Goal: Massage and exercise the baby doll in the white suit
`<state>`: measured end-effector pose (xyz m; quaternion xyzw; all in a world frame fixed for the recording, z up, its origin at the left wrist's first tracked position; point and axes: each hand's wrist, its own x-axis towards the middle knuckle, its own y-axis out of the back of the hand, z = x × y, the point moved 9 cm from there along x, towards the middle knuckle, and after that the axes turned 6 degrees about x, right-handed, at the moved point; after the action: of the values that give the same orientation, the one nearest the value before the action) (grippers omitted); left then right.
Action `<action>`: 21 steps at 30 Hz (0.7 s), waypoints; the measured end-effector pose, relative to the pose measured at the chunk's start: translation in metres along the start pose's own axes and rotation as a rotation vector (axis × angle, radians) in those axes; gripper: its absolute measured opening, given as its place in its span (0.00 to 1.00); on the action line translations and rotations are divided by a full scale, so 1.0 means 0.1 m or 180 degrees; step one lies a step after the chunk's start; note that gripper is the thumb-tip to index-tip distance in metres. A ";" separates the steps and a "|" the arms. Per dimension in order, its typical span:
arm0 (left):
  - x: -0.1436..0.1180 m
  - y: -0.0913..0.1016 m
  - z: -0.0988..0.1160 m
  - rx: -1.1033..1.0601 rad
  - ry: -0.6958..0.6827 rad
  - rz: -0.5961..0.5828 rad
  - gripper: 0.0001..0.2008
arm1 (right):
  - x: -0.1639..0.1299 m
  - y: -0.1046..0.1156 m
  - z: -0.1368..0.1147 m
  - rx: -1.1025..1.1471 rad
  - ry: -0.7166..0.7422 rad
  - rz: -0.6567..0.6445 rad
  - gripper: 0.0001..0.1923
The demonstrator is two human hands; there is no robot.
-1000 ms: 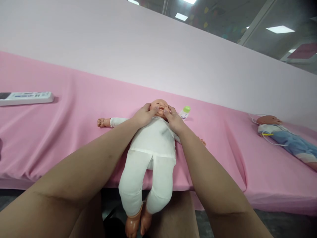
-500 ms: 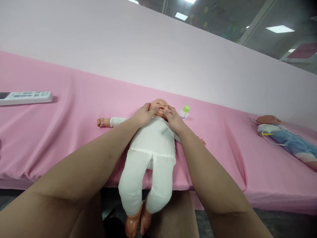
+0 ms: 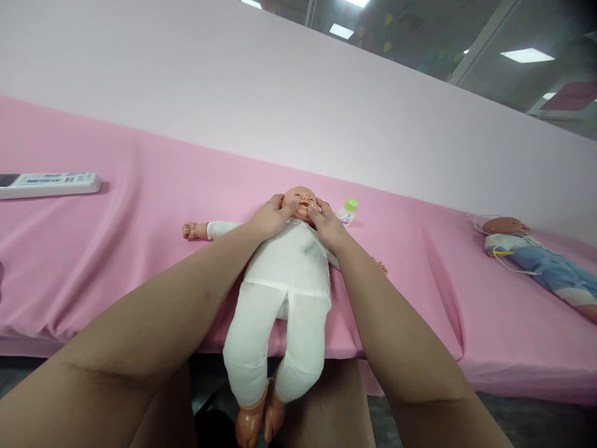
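A baby doll [image 3: 289, 258] with a white cloth body lies on its back on the pink-covered table, its lower legs hanging over the front edge. My left hand [image 3: 272, 218] cups one side of its head, the thumb resting on the cheek by the mouth. On the other side of the head, my right hand [image 3: 329, 225] holds it the same way, thumb at the chin and cheek. The doll's arms stretch out sideways, partly hidden behind my forearms. Just beyond my right hand lies a small white bottle [image 3: 347, 213] with a green cap.
To the left, a long white device [image 3: 56, 184] with printed labels lies on the pink cloth [image 3: 153, 180]. Another doll [image 3: 541, 258] in blue and white clothes, with a thin tube about it, lies at the right. A pale wall [image 3: 261, 93] rises behind the table.
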<state>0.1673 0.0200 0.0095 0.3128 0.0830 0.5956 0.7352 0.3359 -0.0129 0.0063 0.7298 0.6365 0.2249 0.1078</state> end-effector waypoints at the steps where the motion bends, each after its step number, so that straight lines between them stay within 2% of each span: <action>1: 0.00 0.00 0.01 0.0017 0.0000 0.0001 0.32 | 0.00 0.00 0.00 0.0002 -0.0005 -0.0001 0.41; 21: 0.02 -0.02 -0.06 0.0037 0.0105 -0.0040 0.34 | 0.01 0.00 0.04 0.0049 -0.0026 0.0014 0.39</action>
<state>0.1668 0.0242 0.0043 0.3066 0.1006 0.5956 0.7356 0.3377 -0.0114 0.0033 0.7329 0.6362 0.2172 0.1042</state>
